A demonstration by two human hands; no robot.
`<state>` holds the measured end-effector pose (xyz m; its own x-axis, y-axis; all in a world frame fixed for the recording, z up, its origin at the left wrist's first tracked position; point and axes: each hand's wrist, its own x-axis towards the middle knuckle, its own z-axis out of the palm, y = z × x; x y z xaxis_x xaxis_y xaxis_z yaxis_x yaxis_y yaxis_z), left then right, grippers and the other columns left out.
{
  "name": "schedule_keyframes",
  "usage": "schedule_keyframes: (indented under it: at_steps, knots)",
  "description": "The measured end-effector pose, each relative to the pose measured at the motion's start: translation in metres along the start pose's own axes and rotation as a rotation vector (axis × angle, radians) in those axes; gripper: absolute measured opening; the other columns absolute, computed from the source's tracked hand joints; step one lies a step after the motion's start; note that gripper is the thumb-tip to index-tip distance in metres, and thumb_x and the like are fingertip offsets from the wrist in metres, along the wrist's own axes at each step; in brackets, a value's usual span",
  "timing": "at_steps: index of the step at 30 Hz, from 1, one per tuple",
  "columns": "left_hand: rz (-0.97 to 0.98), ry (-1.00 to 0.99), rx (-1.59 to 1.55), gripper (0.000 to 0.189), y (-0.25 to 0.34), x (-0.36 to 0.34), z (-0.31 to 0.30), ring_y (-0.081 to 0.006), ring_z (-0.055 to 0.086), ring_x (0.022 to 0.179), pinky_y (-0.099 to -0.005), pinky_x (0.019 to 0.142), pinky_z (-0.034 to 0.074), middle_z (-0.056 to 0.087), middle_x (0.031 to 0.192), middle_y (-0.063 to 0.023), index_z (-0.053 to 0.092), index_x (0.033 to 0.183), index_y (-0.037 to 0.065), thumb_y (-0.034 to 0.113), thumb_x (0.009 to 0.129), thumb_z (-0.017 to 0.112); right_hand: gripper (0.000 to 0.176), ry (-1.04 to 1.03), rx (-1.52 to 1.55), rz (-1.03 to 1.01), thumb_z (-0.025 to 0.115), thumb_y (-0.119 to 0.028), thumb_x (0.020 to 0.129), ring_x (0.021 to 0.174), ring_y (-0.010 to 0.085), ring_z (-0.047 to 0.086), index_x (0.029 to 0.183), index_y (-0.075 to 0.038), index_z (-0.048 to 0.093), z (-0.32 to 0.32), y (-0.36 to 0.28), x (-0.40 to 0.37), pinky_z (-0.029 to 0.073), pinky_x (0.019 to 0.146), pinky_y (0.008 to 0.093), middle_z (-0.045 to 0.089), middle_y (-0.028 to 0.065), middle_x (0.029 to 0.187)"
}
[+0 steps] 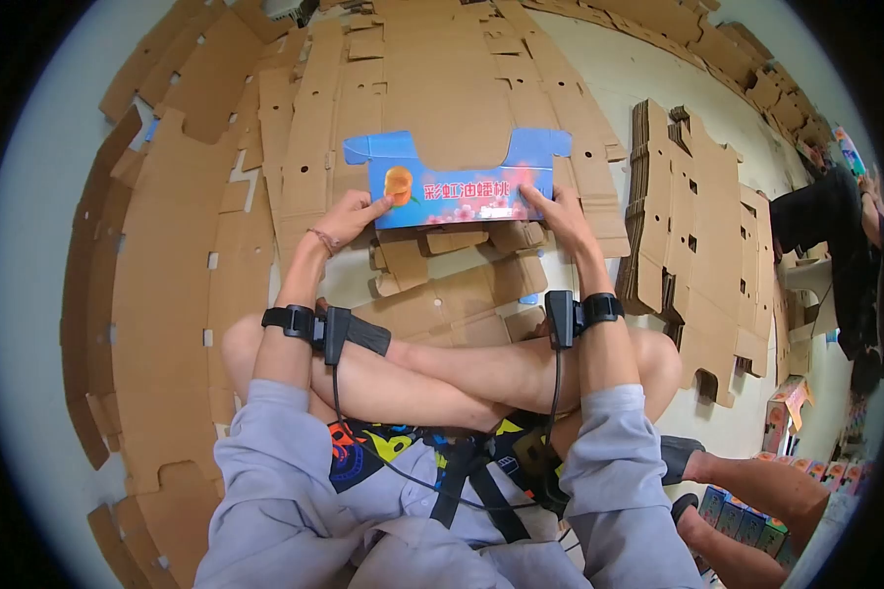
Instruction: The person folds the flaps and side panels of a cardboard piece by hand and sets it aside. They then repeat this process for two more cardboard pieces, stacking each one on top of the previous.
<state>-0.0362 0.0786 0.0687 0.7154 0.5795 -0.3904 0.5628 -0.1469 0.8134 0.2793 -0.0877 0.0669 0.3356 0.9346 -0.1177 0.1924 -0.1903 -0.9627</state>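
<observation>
Looking down over crossed bare legs (481, 378), seated on a floor. Holding up a blue printed cardboard box (457, 191), partly folded, with an orange peach picture and red Chinese lettering on its near face, in the middle of the scene just beyond the knees.

Pinching the left end with the left hand (349, 218), thumb pressed on the printed face beside the peach, grip closed on the box. Clasping the right end with the right hand (557, 211), fingers along the lower right edge, grip closed on the box too.

Wearing grey sleeves (265, 442) and black wrist straps (309, 324) with small black units, cables trailing down to the lap.

Directly under the box, between it and the legs: loose folded brown cardboard pieces (462, 285), close below both hands. Spread across the floor to the left and far side: flat brown cardboard blanks (206, 255), overlapping, punched with small holes. To the right, near the right hand but not touching it: a stack of die-cut brown cardboard sheets (683, 231).

At the far right edge: another person in black clothing (825, 211). At the near right: another person's bare legs (756, 481), beside a row of small colourful cartons (746, 520).
</observation>
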Motion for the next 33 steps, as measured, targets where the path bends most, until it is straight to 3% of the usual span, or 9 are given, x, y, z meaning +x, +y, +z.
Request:
schedule_keyframes:
  at_steps: [4,9,12,15,23,29,30,33]
  knots:
    - [0.151,0.048,-0.241,0.041,-0.012,0.009,0.016,-0.0077,0.052,0.086,-0.026,0.078,0.045,0.062,0.096,0.0004,0.063,0.101,0.0,0.038,0.087,0.064,0.045,0.026,0.16,0.027,0.062,-0.041,0.087,0.082,0.0088,0.052,0.101,0.001,0.064,0.006,0.025,0.01,0.043,0.073,0.026,0.062,0.0009,0.09]
    - [0.229,-0.011,-0.049,0.046,0.004,0.003,0.02,-0.013,0.053,0.092,-0.0297,0.084,0.045,0.062,0.1,-0.0032,0.059,0.11,-0.001,0.029,0.079,0.074,0.049,0.067,0.161,0.034,0.061,-0.044,0.087,0.084,0.009,0.051,0.104,0.002,0.063,0.009,0.022,0.008,0.042,0.075,0.0262,0.061,0.0014,0.093]
    - [0.171,0.114,-0.11,0.043,-0.011,0.012,0.03,-0.0138,0.054,0.084,-0.0297,0.081,0.045,0.065,0.091,-0.006,0.062,0.104,-0.003,0.03,0.08,0.073,0.052,0.09,0.144,0.057,0.061,-0.045,0.087,0.088,0.0108,0.053,0.107,0.003,0.062,0.011,0.015,0.012,0.043,0.079,0.0271,0.062,0.004,0.097]
    - [0.266,0.155,-0.218,0.045,-0.016,0.018,0.037,-0.0142,0.054,0.083,-0.0312,0.079,0.046,0.065,0.091,-0.0071,0.061,0.106,-0.004,0.034,0.082,0.07,0.055,0.14,0.197,0.071,0.061,-0.046,0.086,0.093,0.0133,0.055,0.11,0.004,0.061,0.016,0.012,0.013,0.043,0.083,0.0286,0.063,0.0066,0.101]
    - [0.256,0.366,-0.179,0.05,0.001,0.024,0.044,-0.0137,0.053,0.08,-0.0312,0.077,0.046,0.065,0.087,-0.0082,0.061,0.103,-0.005,0.042,0.086,0.064,0.067,0.223,0.333,0.052,0.06,-0.053,0.084,0.105,0.018,0.052,0.119,0.005,0.056,0.024,0.027,0.025,0.041,0.091,0.0333,0.059,0.0113,0.114]
    - [0.109,0.382,-0.135,0.056,-0.014,0.044,0.039,-0.0135,0.053,0.077,-0.0312,0.074,0.046,0.064,0.083,-0.0074,0.062,0.1,-0.004,0.049,0.083,0.065,0.079,-0.159,0.253,0.177,0.061,-0.062,0.079,0.107,0.0187,0.049,0.125,0.002,0.051,-0.002,0.045,0.033,0.041,0.089,0.0335,0.055,0.0105,0.118]
    - [0.078,0.395,-0.115,0.057,-0.013,0.045,0.038,-0.0135,0.053,0.076,-0.0314,0.073,0.047,0.064,0.082,-0.0072,0.062,0.099,-0.004,0.051,0.082,0.065,0.078,-0.168,0.228,0.199,0.061,-0.064,0.077,0.098,0.0178,0.054,0.12,0.001,0.054,-0.002,0.037,0.03,0.043,0.082,0.0317,0.058,0.0093,0.111]
    - [0.238,0.515,-0.238,0.058,-0.008,0.052,0.044,-0.0148,0.056,0.071,-0.0322,0.068,0.047,0.064,0.078,-0.0076,0.062,0.09,-0.004,0.053,0.079,0.067,0.073,-0.148,0.162,0.259,0.062,-0.063,0.077,0.087,0.0159,0.056,0.114,0.0,0.058,-0.001,0.037,0.042,0.045,0.074,0.0319,0.061,0.008,0.101]
